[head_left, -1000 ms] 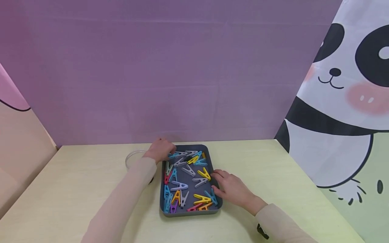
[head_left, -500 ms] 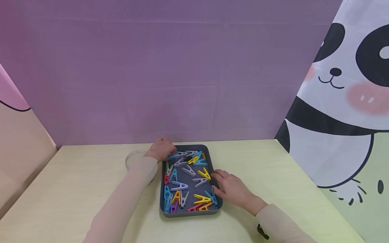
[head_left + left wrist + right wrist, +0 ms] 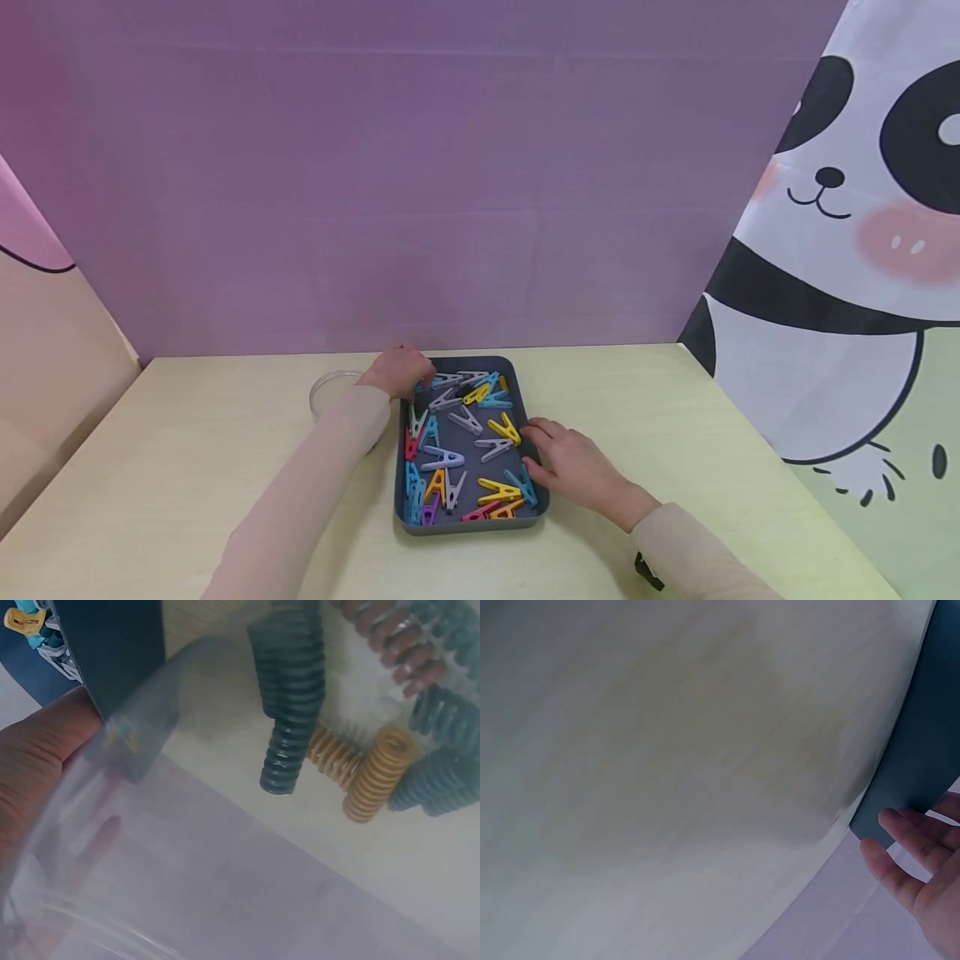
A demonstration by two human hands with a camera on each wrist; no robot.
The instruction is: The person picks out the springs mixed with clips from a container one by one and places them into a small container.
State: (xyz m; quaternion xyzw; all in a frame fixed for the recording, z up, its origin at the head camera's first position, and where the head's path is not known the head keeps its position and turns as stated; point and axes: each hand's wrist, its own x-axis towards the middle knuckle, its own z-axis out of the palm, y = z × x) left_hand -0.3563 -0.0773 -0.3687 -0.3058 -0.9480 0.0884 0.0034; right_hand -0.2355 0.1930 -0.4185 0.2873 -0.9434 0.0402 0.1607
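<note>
Purple cloth hung flat behind our pale yellow-green table (image 3: 225,467), and off to the right a big panda curtain (image 3: 847,250) filled the wall, with a pink-and-beige panel at the far left. On that table sat our dark grey tray (image 3: 468,523), a shallow rectangle strewn with coloured clothes pegs (image 3: 465,442): blue, yellow, grey, red, orange and purple, lying loose and crossed over one another. Just left of the tray's far corner stood a clear round dish (image 3: 330,390).

Our left hand (image 3: 397,371) was up at the tray's far left corner, fingers curled down among the pegs there. Whether it actually had one pinched, we could not tell from the head view. The left wrist view did not settle it either; it showed only a palm edge (image 3: 37,757) behind a clear film, with green and orange coil springs (image 3: 330,742) lying on a light surface.

Our right hand (image 3: 573,467) lay against the tray's right rim, fingers relaxed and spread, gripping nothing. The right wrist view caught fingertips (image 3: 900,847) resting at the tray's blue-grey edge (image 3: 922,750).

Against the picture from half a second before, almost nothing had moved. Both hands kept their posts. Near the left hand, the blue peg at the far left corner seemed less visible and a grey one showed there instead. The change was slight, and the right hand had not budged.
</note>
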